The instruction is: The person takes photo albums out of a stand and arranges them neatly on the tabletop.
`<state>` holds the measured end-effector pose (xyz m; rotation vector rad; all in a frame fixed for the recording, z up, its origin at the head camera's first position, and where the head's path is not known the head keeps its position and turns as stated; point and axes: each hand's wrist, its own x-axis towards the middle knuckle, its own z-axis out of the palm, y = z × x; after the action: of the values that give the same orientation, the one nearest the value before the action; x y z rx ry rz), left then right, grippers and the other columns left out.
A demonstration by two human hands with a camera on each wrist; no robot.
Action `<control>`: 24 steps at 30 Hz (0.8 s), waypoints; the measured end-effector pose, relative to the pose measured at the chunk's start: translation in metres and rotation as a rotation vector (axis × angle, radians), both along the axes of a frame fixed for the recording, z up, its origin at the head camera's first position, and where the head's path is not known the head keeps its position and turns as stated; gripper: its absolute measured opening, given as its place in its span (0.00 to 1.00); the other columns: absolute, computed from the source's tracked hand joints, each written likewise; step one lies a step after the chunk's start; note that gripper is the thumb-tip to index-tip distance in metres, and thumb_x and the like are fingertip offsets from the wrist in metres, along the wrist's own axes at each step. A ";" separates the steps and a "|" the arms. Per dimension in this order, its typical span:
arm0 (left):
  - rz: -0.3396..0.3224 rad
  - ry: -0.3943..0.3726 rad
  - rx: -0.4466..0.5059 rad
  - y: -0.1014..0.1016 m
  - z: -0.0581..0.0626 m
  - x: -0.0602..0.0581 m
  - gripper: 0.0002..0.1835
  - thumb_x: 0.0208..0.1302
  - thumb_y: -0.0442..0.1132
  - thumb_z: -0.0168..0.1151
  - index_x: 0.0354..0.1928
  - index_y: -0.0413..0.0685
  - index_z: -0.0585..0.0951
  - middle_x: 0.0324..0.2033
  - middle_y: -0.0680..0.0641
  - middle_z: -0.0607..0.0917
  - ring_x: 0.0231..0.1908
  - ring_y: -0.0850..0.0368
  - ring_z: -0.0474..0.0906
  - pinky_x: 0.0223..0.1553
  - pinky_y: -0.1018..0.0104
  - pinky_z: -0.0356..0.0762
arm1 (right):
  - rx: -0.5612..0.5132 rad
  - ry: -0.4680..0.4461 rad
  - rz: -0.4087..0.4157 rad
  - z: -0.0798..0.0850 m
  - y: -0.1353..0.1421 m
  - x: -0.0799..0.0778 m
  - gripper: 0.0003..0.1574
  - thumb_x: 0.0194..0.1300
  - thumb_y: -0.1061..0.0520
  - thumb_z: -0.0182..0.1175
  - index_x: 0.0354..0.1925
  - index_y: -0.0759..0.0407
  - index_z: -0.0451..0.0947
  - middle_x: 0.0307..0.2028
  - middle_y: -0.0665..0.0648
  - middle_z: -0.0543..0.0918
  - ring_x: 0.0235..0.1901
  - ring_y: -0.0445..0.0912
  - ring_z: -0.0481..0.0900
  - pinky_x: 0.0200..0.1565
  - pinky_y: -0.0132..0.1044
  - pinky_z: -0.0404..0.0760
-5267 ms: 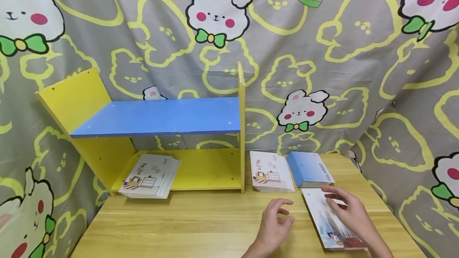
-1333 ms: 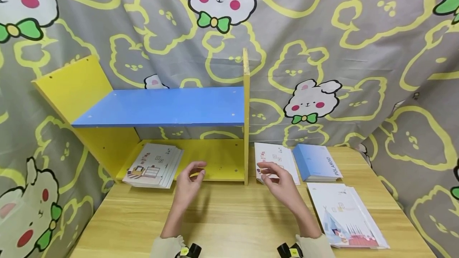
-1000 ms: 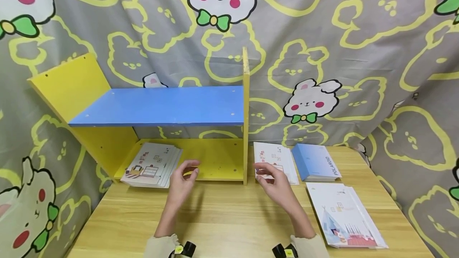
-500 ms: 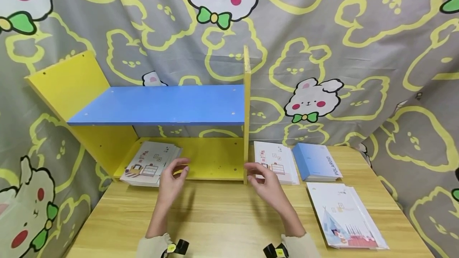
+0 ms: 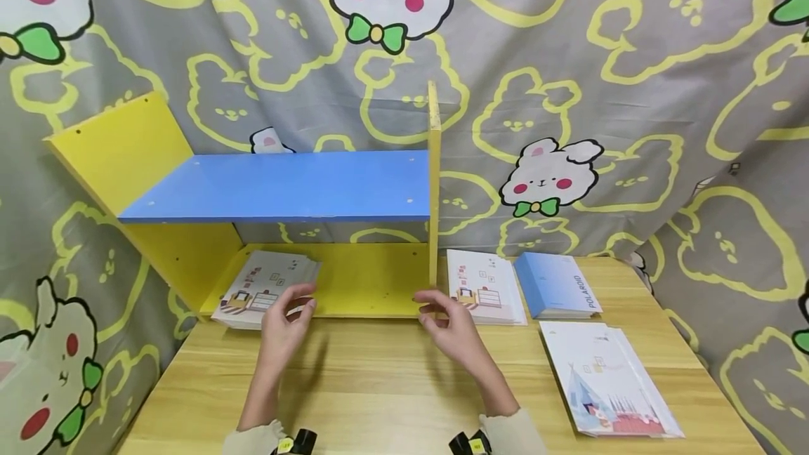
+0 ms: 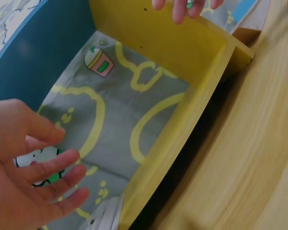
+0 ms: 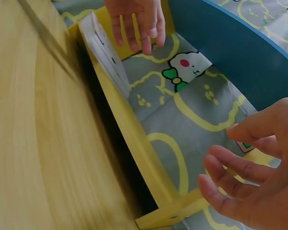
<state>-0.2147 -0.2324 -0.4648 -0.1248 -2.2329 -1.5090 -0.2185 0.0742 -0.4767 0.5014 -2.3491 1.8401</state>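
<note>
In the head view my left hand [image 5: 284, 325] hovers above the wooden table, just in front of a stack of white illustrated booklets [image 5: 268, 286]. Its fingers are loosely bent and hold nothing. The stack lies on the left part of the yellow bottom board [image 5: 373, 279] of a small shelf, its front edge jutting past the board. My right hand [image 5: 451, 325], equally relaxed, is before the shelf's right yellow upright [image 5: 434, 195]. Both wrist views show spread fingers with nothing gripped: the left hand [image 6: 33, 172] and the right hand [image 7: 254, 167].
A blue board [image 5: 284, 185] forms the upper shelf. Right of the upright lie white booklets [image 5: 483, 286], a blue block marked POLAROID [image 5: 556, 286], and, nearer, more white booklets with a tent picture [image 5: 600, 378]. The wooden table [image 5: 373, 385] stretches in front; patterned cloth [image 5: 524, 90] hangs behind.
Some five seconds ago my right hand was over the tent-picture booklets, with the left beside it. Both hands have since moved left, drifting further over the last second. The booklets stay put.
</note>
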 end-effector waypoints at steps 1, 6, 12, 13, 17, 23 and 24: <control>-0.011 0.013 0.001 -0.001 0.000 0.001 0.13 0.67 0.22 0.63 0.53 0.34 0.83 0.50 0.38 0.86 0.48 0.51 0.83 0.48 0.77 0.81 | -0.002 0.000 -0.001 -0.001 -0.001 0.000 0.22 0.65 0.73 0.62 0.56 0.60 0.82 0.53 0.62 0.85 0.51 0.61 0.83 0.47 0.33 0.84; -0.051 0.057 -0.005 -0.008 -0.002 0.002 0.15 0.67 0.22 0.64 0.54 0.33 0.82 0.51 0.37 0.85 0.48 0.57 0.83 0.51 0.74 0.81 | -0.025 0.003 0.000 -0.005 -0.009 0.001 0.23 0.65 0.73 0.62 0.56 0.60 0.82 0.54 0.66 0.83 0.51 0.63 0.82 0.48 0.33 0.84; -0.024 0.049 -0.025 -0.016 -0.004 0.007 0.16 0.66 0.23 0.65 0.55 0.32 0.81 0.52 0.36 0.84 0.49 0.47 0.83 0.52 0.76 0.80 | -0.059 0.011 0.021 -0.012 -0.018 0.003 0.22 0.66 0.73 0.61 0.57 0.63 0.81 0.54 0.69 0.83 0.51 0.65 0.82 0.48 0.34 0.85; -0.019 0.048 -0.025 -0.017 -0.005 0.008 0.16 0.66 0.23 0.65 0.55 0.31 0.81 0.52 0.36 0.84 0.49 0.46 0.83 0.52 0.76 0.80 | -0.061 0.013 0.022 -0.013 -0.019 0.003 0.22 0.66 0.73 0.61 0.57 0.63 0.81 0.54 0.68 0.83 0.51 0.65 0.82 0.48 0.34 0.85; 0.007 0.053 -0.023 -0.020 -0.004 0.011 0.16 0.66 0.22 0.64 0.55 0.32 0.81 0.50 0.39 0.85 0.49 0.45 0.83 0.52 0.77 0.79 | -0.071 0.011 0.029 -0.014 -0.024 0.003 0.22 0.66 0.73 0.60 0.58 0.63 0.80 0.54 0.67 0.83 0.52 0.65 0.81 0.48 0.32 0.84; 0.036 0.072 -0.011 -0.027 -0.002 0.012 0.15 0.66 0.23 0.64 0.55 0.33 0.82 0.49 0.45 0.85 0.48 0.51 0.83 0.52 0.78 0.79 | -0.071 0.039 0.017 -0.013 -0.031 0.003 0.23 0.66 0.74 0.60 0.58 0.62 0.80 0.54 0.67 0.83 0.51 0.64 0.82 0.47 0.33 0.85; 0.041 0.071 -0.008 -0.029 -0.002 0.011 0.15 0.66 0.23 0.64 0.55 0.33 0.82 0.49 0.45 0.85 0.48 0.51 0.83 0.52 0.78 0.79 | -0.073 0.041 0.016 -0.013 -0.032 0.003 0.23 0.66 0.74 0.60 0.58 0.61 0.80 0.53 0.67 0.84 0.51 0.64 0.82 0.47 0.33 0.85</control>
<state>-0.2033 -0.2609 -0.4670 -0.1328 -2.1729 -1.4513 -0.2154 0.0418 -0.4894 0.5450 -2.2491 1.8960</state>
